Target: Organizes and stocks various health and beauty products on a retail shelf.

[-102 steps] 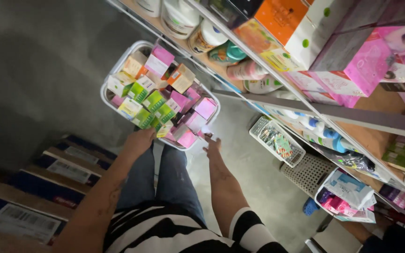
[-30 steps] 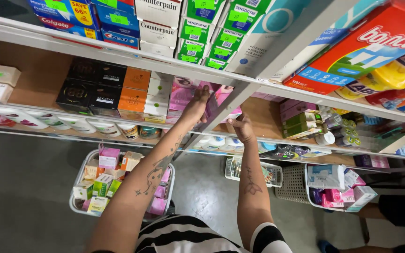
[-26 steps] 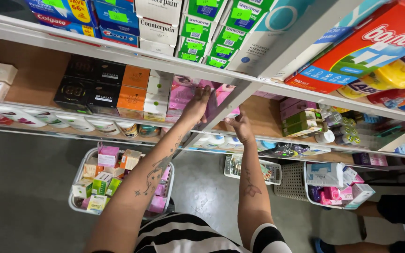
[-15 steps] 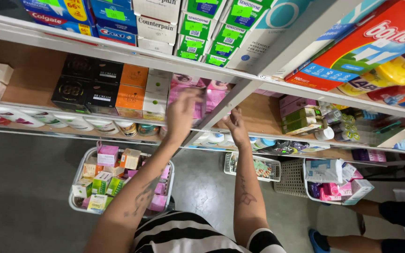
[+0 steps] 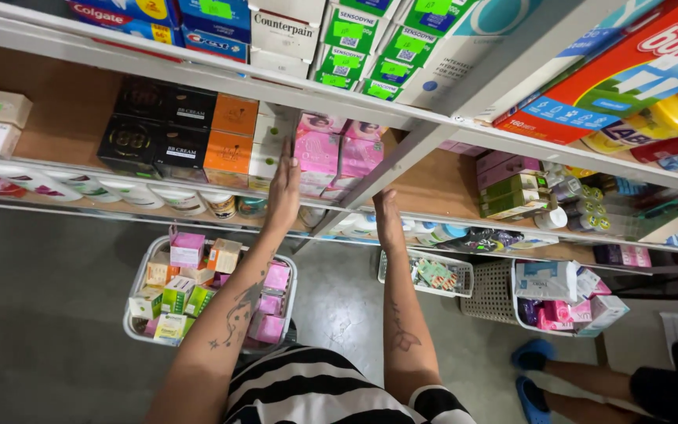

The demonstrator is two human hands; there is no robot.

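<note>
My left hand point(image 5: 284, 187) is stretched up to the middle shelf, fingers flat against a stack of pale white boxes point(image 5: 264, 154) between orange boxes point(image 5: 234, 135) and pink boxes point(image 5: 319, 151). It holds nothing. My right hand point(image 5: 386, 210) rests lower, at the front edge of the same shelf beside the slanted grey shelf upright point(image 5: 402, 157), also holding nothing. Below my left arm a white wire basket point(image 5: 140, 276) stands on the floor, filled with several small pink, green and orange boxes.
Black boxes point(image 5: 157, 129) fill the shelf's left part, jars line the shelf below. Toothpaste cartons sit on the top shelf. Two more baskets point(image 5: 436, 273) stand on the floor to the right. Another person's legs in blue slippers point(image 5: 534, 369) are at bottom right.
Both hands have come back from the pink boxes. My left hand has shifted left onto the pale boxes, and my right hand has dropped to the shelf edge.
</note>
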